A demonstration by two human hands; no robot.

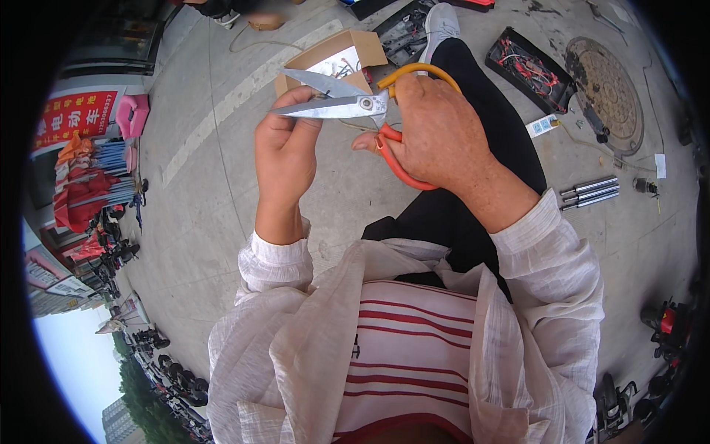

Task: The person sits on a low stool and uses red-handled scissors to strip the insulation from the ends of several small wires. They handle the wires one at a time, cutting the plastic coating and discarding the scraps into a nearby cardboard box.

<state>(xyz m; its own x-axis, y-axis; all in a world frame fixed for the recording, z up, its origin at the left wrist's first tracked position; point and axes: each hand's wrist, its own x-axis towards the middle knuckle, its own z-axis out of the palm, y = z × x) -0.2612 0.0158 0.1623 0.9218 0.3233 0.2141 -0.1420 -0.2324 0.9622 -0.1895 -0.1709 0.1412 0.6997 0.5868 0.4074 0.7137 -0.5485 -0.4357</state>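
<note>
In my right hand [444, 133] is a pair of scissors [329, 109] with one yellow-orange handle loop and one red loop. The metal blades are spread apart and point left. My left hand [285, 159] is closed at the blades, thumb and fingers pinched together near a small dark piece between them. That piece is too small and too covered to name. Beyond the scissors, an open cardboard box [372, 49] with small wire pieces inside stands on the ground.
A black tray [494, 65] with red wires lies beyond my outstretched leg [484, 96]. Right of it are a round manhole cover [617, 103], several metal tubes [589, 194] and a small metal part [645, 186]. A pink seat-like object [133, 115] and parked scooters [177, 381] line the left.
</note>
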